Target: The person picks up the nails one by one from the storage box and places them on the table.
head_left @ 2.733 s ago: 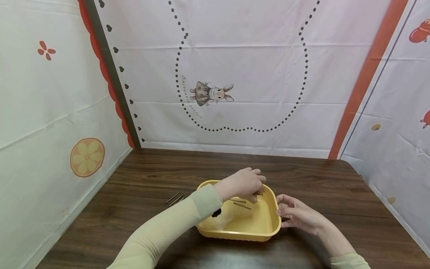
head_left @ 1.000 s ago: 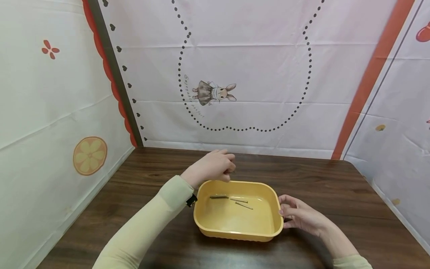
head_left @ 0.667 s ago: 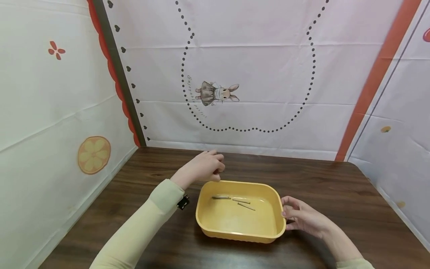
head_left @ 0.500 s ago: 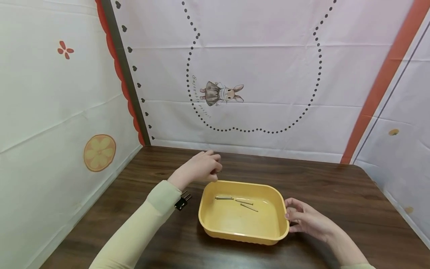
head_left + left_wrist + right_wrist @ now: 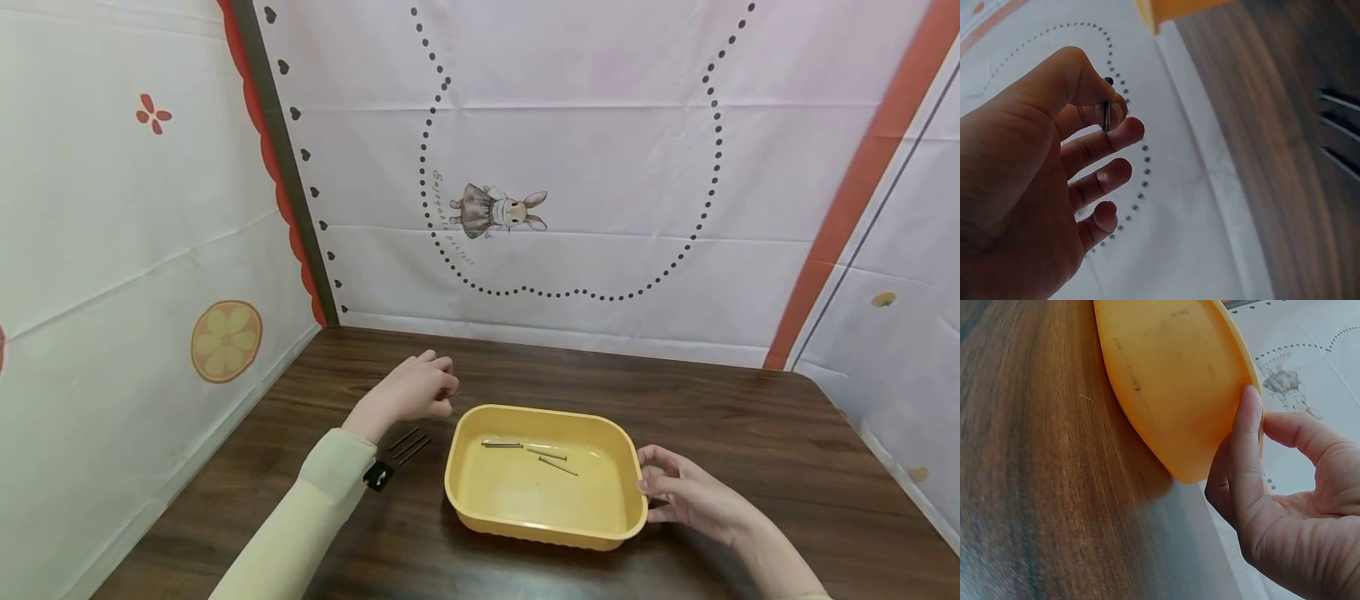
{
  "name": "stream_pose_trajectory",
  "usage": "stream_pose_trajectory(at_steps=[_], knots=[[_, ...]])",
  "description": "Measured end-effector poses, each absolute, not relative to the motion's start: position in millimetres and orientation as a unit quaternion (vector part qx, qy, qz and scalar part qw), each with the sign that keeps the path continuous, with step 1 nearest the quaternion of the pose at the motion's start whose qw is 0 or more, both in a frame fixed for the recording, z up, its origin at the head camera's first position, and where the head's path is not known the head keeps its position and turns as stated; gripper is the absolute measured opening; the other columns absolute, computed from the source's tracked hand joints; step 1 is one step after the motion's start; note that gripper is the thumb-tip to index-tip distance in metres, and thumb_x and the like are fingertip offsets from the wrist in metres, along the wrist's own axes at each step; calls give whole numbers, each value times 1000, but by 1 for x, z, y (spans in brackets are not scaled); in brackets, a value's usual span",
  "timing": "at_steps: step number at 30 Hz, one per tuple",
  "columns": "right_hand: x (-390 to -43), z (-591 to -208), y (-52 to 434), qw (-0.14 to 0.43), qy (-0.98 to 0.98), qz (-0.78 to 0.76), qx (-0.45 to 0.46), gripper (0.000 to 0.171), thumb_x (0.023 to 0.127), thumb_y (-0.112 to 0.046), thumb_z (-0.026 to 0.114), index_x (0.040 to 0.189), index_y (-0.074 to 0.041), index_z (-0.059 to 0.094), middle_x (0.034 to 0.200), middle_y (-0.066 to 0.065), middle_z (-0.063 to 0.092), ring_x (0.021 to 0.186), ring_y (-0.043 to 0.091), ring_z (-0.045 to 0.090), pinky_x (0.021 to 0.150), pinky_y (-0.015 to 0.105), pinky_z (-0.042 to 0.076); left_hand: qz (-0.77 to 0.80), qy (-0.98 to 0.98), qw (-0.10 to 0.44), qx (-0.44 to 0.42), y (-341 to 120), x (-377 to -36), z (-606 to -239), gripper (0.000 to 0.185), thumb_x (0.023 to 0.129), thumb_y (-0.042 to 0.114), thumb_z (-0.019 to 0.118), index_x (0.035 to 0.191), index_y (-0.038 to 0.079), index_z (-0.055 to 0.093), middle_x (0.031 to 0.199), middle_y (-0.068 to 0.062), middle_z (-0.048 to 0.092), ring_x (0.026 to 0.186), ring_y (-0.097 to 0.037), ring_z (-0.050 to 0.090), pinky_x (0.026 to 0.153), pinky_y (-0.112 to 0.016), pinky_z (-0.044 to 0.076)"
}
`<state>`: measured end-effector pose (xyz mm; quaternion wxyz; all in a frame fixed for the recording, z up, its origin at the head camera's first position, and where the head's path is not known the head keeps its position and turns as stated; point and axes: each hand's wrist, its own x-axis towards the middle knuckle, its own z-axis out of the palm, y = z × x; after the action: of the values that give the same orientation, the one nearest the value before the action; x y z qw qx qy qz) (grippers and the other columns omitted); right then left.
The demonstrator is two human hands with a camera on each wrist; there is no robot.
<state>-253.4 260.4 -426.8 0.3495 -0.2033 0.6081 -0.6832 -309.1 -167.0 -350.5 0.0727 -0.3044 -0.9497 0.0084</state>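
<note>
1 nail [image 5: 1106, 115] sits clamped between thumb and forefinger of my left hand [image 5: 408, 390], near the far-left corner of the yellow tray [image 5: 540, 535], whose right rim my right hand [image 5: 693, 497] pinches. I see loose nails [image 5: 558, 467] inside, and 3 nails [image 5: 1340, 126] toward the left edge of the desk [image 5: 675, 396].

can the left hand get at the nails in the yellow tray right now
Probably yes: the tray is uncovered, nothing lies over the nails, though the left hand pinches another nail.

Nails [image 5: 558, 467] in tray [image 5: 540, 500] on table [image 5: 420, 558]; other nails [image 5: 414, 451] left of tray; curtain [image 5: 600, 192] behind.
</note>
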Motion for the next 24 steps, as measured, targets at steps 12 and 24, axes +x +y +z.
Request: stream_pose_trajectory(at_steps=[12, 24], knots=[[-252, -428, 260, 345, 610, -684, -203, 20, 99, -3, 44, 115, -16, 45, 97, -9, 61, 93, 6, 67, 79, 29, 60, -25, -967, 63, -247, -200, -303, -378, 26, 77, 14, 63, 62, 21, 43, 83, 4, 44, 79, -17, 33, 67, -30, 26], [-254, -429, 260, 349, 608, -686, -198, 22, 99, -3, 43, 115, -17, 45, 95, -10, 63, 93, 6, 68, 80, 29, 60, -61, -976, 52, -201, -217, -293, -388, 24, 78, 13, 66, 65, 21, 48, 89, 3, 47, 81, -18, 34, 68, -32, 27]])
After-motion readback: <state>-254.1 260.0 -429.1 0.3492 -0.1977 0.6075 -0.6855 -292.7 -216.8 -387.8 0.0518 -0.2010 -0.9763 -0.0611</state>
